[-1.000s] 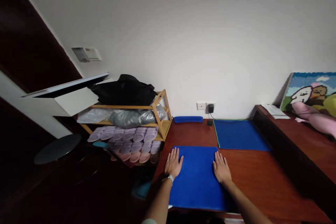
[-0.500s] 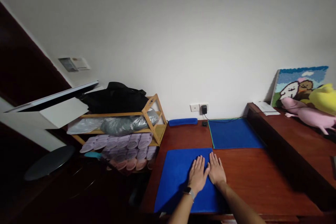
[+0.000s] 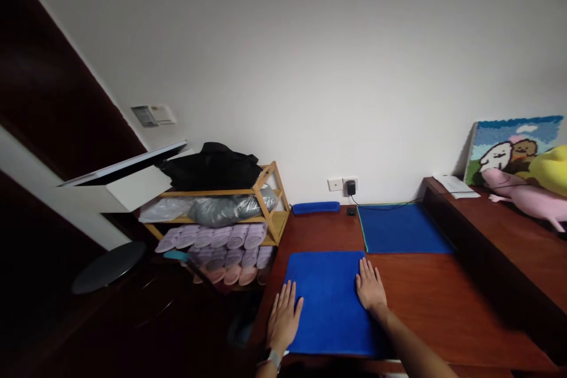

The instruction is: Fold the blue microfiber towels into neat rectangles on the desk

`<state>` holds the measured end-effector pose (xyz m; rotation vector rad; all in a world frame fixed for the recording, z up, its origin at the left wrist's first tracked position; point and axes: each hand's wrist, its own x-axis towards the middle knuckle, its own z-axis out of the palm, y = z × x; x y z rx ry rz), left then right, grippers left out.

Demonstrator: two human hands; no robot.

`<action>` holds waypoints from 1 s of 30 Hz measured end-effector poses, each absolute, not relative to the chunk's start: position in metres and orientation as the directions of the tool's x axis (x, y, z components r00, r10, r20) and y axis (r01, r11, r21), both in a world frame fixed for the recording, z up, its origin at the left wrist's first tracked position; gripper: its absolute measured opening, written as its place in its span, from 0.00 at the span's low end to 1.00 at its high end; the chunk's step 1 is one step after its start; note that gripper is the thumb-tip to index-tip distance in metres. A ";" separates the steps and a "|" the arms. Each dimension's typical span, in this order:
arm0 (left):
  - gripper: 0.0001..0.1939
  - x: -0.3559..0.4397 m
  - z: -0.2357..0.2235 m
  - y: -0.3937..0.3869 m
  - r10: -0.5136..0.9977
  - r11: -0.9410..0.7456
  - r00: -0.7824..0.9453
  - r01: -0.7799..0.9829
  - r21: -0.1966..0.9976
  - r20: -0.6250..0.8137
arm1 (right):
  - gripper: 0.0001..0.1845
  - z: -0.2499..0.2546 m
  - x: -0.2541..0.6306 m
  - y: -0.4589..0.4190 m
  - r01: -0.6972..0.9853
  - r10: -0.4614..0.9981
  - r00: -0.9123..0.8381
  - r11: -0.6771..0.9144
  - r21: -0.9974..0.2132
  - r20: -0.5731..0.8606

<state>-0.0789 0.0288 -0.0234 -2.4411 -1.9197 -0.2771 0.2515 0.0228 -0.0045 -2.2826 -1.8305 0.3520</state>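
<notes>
A blue towel [image 3: 330, 301] lies flat on the dark wooden table [image 3: 425, 307] in front of me. My left hand [image 3: 283, 320] rests open on the towel's left edge near the table's front left corner, fingers stretched out. My right hand [image 3: 369, 287] lies flat and open on the towel's right edge. Neither hand holds anything. A watch shows on my left wrist at the bottom of the view.
A second blue towel [image 3: 401, 228] lies flat further back, and a rolled blue towel [image 3: 316, 207] sits by the wall socket [image 3: 344, 184]. A wooden shelf [image 3: 270, 201] of rolled slippers stands left. A raised ledge [image 3: 500, 230] with plush toys is on the right.
My left hand has slid from beside my right hand back across the towel to its left edge. The right hand has stayed on the right edge.
</notes>
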 end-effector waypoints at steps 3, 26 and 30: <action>0.35 -0.080 -0.025 0.029 0.964 -0.237 0.221 0.966 0.101 0.147 | 0.37 -0.006 0.255 0.022 0.917 0.979 0.187 -0.203 -0.344 -0.079; 0.33 -0.135 -0.014 0.042 0.987 -0.158 0.158 0.986 0.051 0.019 | 0.34 -0.014 0.309 0.036 0.941 0.970 0.244 -0.242 -0.236 -0.024; 0.33 -0.132 -0.003 0.034 0.990 -0.144 0.144 0.988 0.048 0.004 | 0.35 -0.011 0.280 0.015 0.930 0.966 0.259 -0.254 -0.265 -0.018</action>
